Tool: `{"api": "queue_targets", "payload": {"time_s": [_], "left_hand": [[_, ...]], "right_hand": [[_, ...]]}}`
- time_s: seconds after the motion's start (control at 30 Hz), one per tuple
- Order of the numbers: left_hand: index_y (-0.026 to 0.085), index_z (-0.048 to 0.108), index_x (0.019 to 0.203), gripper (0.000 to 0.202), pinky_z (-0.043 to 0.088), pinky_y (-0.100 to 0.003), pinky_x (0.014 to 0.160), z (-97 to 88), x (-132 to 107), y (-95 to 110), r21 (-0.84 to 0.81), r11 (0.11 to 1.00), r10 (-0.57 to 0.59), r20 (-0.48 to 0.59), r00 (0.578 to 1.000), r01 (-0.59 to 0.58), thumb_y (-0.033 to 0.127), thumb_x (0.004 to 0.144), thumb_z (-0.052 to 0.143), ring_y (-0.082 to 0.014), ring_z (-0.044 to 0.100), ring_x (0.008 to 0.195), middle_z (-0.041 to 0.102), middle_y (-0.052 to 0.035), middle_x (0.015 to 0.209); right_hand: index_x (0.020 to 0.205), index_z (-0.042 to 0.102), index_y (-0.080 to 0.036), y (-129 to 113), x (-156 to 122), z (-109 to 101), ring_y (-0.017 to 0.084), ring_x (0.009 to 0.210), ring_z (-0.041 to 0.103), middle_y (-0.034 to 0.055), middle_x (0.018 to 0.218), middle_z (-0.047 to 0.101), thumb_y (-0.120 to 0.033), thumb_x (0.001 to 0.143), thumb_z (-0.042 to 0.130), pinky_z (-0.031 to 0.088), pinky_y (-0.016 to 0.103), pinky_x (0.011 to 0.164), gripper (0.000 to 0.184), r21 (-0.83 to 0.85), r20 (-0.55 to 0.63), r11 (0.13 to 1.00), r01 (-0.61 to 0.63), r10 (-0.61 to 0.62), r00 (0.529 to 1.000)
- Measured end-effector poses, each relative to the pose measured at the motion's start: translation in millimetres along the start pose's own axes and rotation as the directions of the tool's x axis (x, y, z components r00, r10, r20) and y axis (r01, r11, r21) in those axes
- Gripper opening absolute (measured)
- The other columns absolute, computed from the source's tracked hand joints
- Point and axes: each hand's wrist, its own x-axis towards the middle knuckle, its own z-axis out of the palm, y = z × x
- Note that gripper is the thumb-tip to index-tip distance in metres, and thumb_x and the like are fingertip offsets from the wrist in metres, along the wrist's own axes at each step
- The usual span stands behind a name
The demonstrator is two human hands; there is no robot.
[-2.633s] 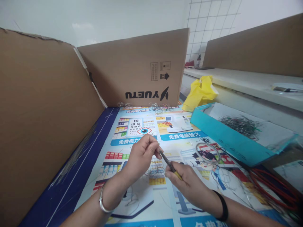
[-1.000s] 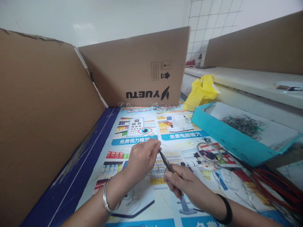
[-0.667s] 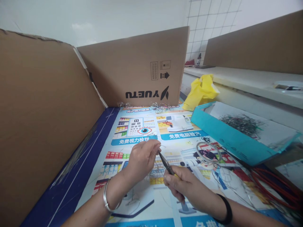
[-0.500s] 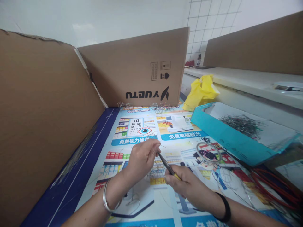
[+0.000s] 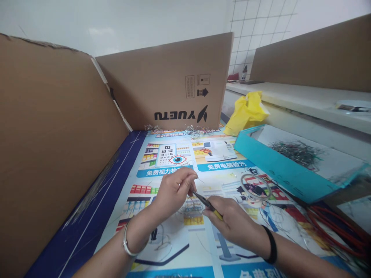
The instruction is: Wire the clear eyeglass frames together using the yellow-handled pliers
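Observation:
Near the middle of the table, my left hand is closed in a pinch. A thin wire sticks out past its fingertips; the part inside the fingers is hidden. My right hand wraps round a pair of pliers with dark jaws and yellow on the handle. The jaw tips reach up to the left fingertips, so I cannot see what lies between them. Below the two hands, a tangle of thin wire rests on the printed table cover.
At the right stands a blue box holding a heap of short wire pieces. A yellow bag is behind it. A wire coil and red cable lie on the right. Cardboard panels wall the back and left.
The pliers have tilted slightly flatter, with their tips still at my left fingers. Both hands have shifted only a little and keep their grips.

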Motion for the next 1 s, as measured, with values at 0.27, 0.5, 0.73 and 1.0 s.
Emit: {"api": "queue_targets", "payload": {"time_s": [0.27, 0.5, 0.73, 1.0], "left_hand": [[0.019, 0.059, 0.083, 0.022, 0.046, -0.021, 0.058, -9.8, 9, -10, 0.134, 0.991, -0.023, 0.128, 0.991, 0.006, 0.026, 0.092, 0.041, -0.0095, 0.06, 0.057, 0.063, 0.0022, 0.064], [0.02, 0.067, 0.081, 0.014, 0.048, -0.026, 0.07, -15.6, 15, -18, 0.267, 0.959, 0.052, 0.148, 0.988, -0.091, 0.021, 0.085, 0.053, -0.0147, 0.062, 0.077, 0.068, -0.002, 0.079], [0.02, 0.068, 0.083, 0.015, 0.048, -0.025, 0.069, -6.1, 12, -21, 0.254, 0.962, 0.047, 0.211, 0.976, -0.101, 0.02, 0.085, 0.053, -0.0145, 0.062, 0.077, 0.068, -0.002, 0.08], [0.017, 0.06, 0.077, 0.012, 0.047, -0.022, 0.058, -7.2, 14, -28, -0.061, 0.969, -0.22, 0.236, 0.947, 0.241, 0.025, 0.083, 0.052, -0.0109, 0.061, 0.061, 0.065, 0.0, 0.07]], "right_hand": [[0.084, 0.05, -0.018, 8, 9, -10, 0.019, 0.072, 0.057, 0.0076, 0.081, 0.061, -0.033, 0.09, 0.04, 0.037, 0.027, 0.062, 0.02, -0.145, 0.047, 0.989, -0.012, 0.019, 0.999], [0.083, 0.051, -0.018, 21, 16, -31, 0.018, 0.071, 0.054, 0.007, 0.084, 0.06, -0.039, 0.089, 0.043, 0.036, 0.027, 0.059, 0.023, -0.165, 0.034, 0.981, -0.102, 0.109, 0.993], [0.082, 0.053, -0.019, 20, 15, -22, 0.019, 0.068, 0.057, 0.0054, 0.078, 0.062, -0.038, 0.089, 0.044, 0.033, 0.026, 0.057, 0.023, -0.247, 0.082, 0.966, -0.077, 0.1, 0.992], [0.078, 0.051, -0.018, 19, 15, -16, 0.017, 0.065, 0.056, 0.0052, 0.074, 0.063, -0.035, 0.09, 0.042, 0.032, 0.025, 0.056, 0.023, -0.143, 0.024, 0.977, -0.156, 0.161, 0.987]]}}
